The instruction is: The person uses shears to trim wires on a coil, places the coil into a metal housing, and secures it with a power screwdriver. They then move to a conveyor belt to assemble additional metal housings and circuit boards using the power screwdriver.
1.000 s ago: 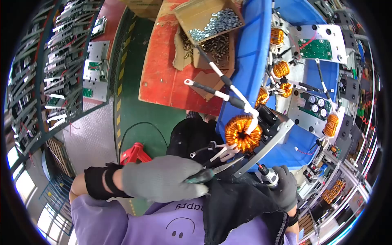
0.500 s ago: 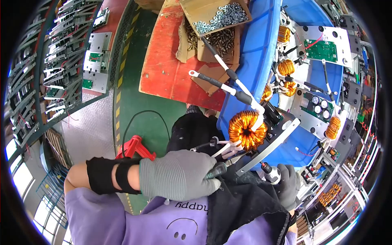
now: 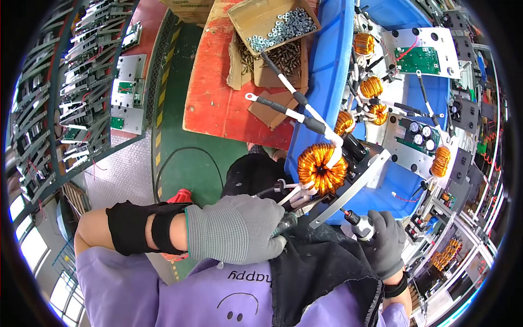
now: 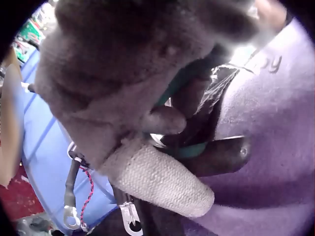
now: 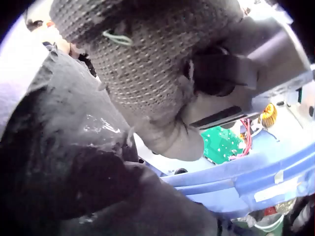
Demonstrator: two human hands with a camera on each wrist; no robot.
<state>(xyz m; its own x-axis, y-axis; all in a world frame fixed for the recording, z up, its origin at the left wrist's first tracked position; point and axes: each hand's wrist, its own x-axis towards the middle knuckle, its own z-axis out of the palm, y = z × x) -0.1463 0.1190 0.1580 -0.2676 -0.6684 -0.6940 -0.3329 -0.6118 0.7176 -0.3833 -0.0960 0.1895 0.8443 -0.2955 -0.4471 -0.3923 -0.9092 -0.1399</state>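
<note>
My gloved left hand (image 3: pixel 237 229) holds a hand tool by its dark green handle (image 3: pixel 285 222), below the metal bracket (image 3: pixel 354 188). In the left wrist view, black-and-teal handles (image 4: pixel 224 158) show beneath the curled fingers; the tool's working end is hidden. My gloved right hand (image 3: pixel 385 245) grips a silver-and-black cylindrical tool (image 3: pixel 362 226) with a red tip, just beside the bracket's lower end. Against the bracket sits a large copper-wound toroid coil (image 3: pixel 322 169), with white leads below it and a black-sleeved cable (image 3: pixel 310 123) ending in a ring lug above.
A blue bin (image 3: pixel 327 65) holds smaller coils (image 3: pixel 372 87) and plates with green circuit boards (image 3: pixel 418 60). Cardboard boxes of nuts (image 3: pixel 283 30) and brass-coloured screws (image 3: pixel 286 59) stand on the red table (image 3: pixel 210 106). A black cloth (image 3: pixel 321 267) hangs over the purple shirt. Racks (image 3: pixel 81 82) stand left.
My left hand has turned and moved closer to the bracket, so the tool's thin metal end, visible earlier, is now covered. The right hand keeps its grip beside the bracket.
</note>
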